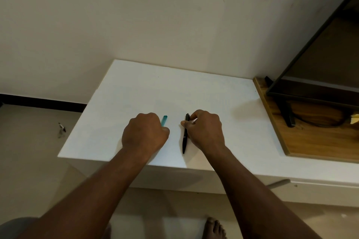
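White tabletop (136, 87) set against a pale wall carries the work. On it the black pen (185, 141) lies flat, its long axis running from far to near with the point toward the person, just off the inner edge of the right hand (206, 132). That hand rests knuckles-up on the surface, thumb and curled fingers pinching the pen's far half, so any lift starts from the upper end while the tip trails. Close beside it, to the left, the teal pen (164, 120) shows only its far end, tilted slightly rightward; the rest is hidden in the left hand (144, 134), a fist wrapped round it. Both forearms reach in straight from the near edge. Well to the right sit a wooden board (310, 141) and a dark screen (320, 64).
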Tool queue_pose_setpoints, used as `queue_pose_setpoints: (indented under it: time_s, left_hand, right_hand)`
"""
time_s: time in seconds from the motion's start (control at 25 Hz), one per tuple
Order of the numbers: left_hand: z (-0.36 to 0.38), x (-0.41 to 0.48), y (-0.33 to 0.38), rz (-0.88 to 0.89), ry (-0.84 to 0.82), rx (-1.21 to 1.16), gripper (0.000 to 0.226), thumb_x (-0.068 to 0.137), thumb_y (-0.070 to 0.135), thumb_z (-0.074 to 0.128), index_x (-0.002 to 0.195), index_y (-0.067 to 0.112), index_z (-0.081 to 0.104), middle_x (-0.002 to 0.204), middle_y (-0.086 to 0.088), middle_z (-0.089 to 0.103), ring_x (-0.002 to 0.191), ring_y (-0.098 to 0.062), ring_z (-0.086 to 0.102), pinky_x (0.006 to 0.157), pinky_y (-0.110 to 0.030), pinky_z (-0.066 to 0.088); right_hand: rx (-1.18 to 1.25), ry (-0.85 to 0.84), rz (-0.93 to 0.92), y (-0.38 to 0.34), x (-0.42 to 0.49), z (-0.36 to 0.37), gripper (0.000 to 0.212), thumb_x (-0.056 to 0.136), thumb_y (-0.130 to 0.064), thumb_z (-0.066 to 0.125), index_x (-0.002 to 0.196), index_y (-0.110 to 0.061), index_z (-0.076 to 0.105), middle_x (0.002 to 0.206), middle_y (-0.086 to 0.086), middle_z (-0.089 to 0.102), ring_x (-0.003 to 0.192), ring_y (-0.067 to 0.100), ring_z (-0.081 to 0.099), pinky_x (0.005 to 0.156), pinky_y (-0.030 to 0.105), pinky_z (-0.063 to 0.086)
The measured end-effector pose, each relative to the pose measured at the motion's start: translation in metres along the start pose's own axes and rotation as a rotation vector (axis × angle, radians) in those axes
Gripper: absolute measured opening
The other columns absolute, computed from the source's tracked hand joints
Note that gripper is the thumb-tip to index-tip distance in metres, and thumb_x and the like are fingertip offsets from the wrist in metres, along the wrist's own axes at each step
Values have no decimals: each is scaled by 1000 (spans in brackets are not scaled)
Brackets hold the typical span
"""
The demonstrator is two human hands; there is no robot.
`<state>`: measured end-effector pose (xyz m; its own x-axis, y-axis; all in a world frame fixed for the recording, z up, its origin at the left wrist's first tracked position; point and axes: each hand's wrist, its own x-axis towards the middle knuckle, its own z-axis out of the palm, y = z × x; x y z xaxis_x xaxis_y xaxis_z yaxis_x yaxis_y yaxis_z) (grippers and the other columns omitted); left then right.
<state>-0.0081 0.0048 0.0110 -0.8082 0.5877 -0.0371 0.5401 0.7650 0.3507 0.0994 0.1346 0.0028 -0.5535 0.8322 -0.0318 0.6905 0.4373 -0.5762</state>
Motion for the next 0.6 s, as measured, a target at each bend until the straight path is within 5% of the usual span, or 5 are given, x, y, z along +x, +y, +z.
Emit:
queue_pose_setpoints:
  time_s: [0.36,0.6]
  left_hand:
    - [-5,0,0,-7,-9,55,37,82,46,63,58,20,50,59,3,53,52,-15,45,47,-24,26]
    - [-4,4,1,-4,-78,-126,36,87,36,61,60,14,52,57,1,54,54,-20,52,49,-28,33]
  right_hand:
    - [-79,3,3,0,2,-17,30,91,-39,78,106,-14,71,84,-1,60,82,23,62,69,31,46]
    - [-64,9,-13,-6,1,-29,27,90,-44,75,106,-23,74,96,0,74,91,23,71,77,34,57]
